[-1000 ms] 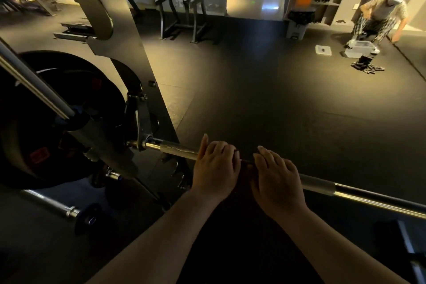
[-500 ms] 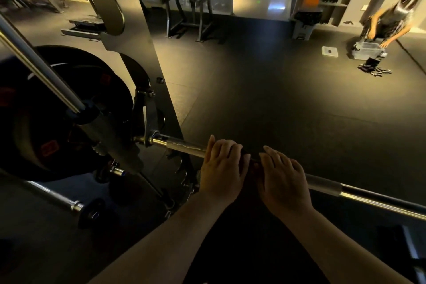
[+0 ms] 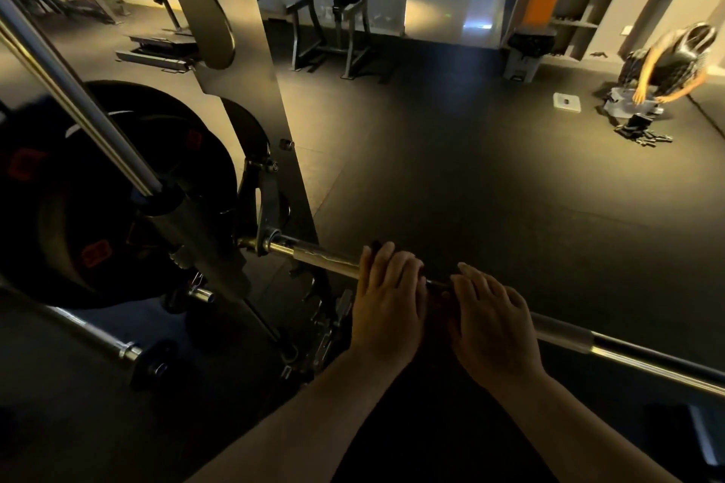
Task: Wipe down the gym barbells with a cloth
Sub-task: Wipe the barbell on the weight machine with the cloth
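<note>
- Our left hand [image 3: 386, 302] curls round the bar [image 3: 325, 258]; our right hand [image 3: 492, 320] lies across it, fingers nearly straight.
- The bar is shiny steel and runs left into the rack [image 3: 266, 169].
- Plates [image 3: 78, 231] crowd the left; open dark floor [image 3: 470, 188] lies beyond.

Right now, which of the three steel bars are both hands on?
The horizontal chrome barbell running right from the grey rack; the slanted guide rod and low short bar are untouched.
</note>
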`<control>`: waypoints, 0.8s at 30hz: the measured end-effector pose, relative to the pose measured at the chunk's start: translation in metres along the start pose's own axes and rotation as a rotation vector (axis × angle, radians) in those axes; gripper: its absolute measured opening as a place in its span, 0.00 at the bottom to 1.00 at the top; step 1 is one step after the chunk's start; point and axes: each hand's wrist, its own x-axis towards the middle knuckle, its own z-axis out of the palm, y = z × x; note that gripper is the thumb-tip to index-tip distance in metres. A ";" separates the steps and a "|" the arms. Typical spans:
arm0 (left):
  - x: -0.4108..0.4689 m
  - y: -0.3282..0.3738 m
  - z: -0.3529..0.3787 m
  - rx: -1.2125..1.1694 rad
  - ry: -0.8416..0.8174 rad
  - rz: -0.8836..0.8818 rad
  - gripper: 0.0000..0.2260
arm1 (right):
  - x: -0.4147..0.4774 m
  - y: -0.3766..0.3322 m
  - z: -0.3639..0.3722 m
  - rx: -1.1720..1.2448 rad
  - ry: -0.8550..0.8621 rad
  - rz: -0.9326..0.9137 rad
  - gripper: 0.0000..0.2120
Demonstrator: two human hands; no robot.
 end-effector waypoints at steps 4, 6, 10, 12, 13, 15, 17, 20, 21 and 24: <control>0.004 -0.037 -0.008 0.016 -0.023 0.194 0.15 | 0.000 0.000 0.002 0.024 0.054 0.008 0.22; 0.015 -0.048 -0.014 0.022 0.039 0.114 0.11 | -0.001 -0.001 0.001 0.034 0.066 0.001 0.21; 0.013 -0.025 -0.008 -0.064 0.080 -0.154 0.13 | 0.000 -0.006 -0.005 0.060 0.032 0.034 0.24; 0.006 -0.012 0.000 -0.099 0.049 -0.128 0.14 | 0.005 -0.008 -0.009 0.112 0.001 0.045 0.26; 0.003 -0.012 0.001 -0.089 0.033 -0.061 0.15 | 0.007 -0.008 -0.011 0.127 -0.004 0.043 0.25; 0.005 -0.026 -0.004 -0.029 0.000 0.102 0.14 | 0.008 -0.009 -0.013 0.117 -0.004 0.038 0.22; 0.011 -0.049 -0.010 -0.001 0.002 0.181 0.12 | 0.007 -0.008 -0.012 0.093 0.014 0.038 0.19; 0.014 -0.053 -0.016 -0.038 0.063 0.042 0.11 | 0.003 -0.007 -0.008 0.093 0.062 0.041 0.16; 0.014 -0.044 -0.015 -0.057 0.073 -0.034 0.12 | 0.003 -0.008 -0.006 0.096 0.065 0.048 0.15; 0.012 -0.020 -0.007 -0.095 0.049 -0.122 0.14 | 0.002 -0.015 -0.005 0.089 0.060 0.084 0.18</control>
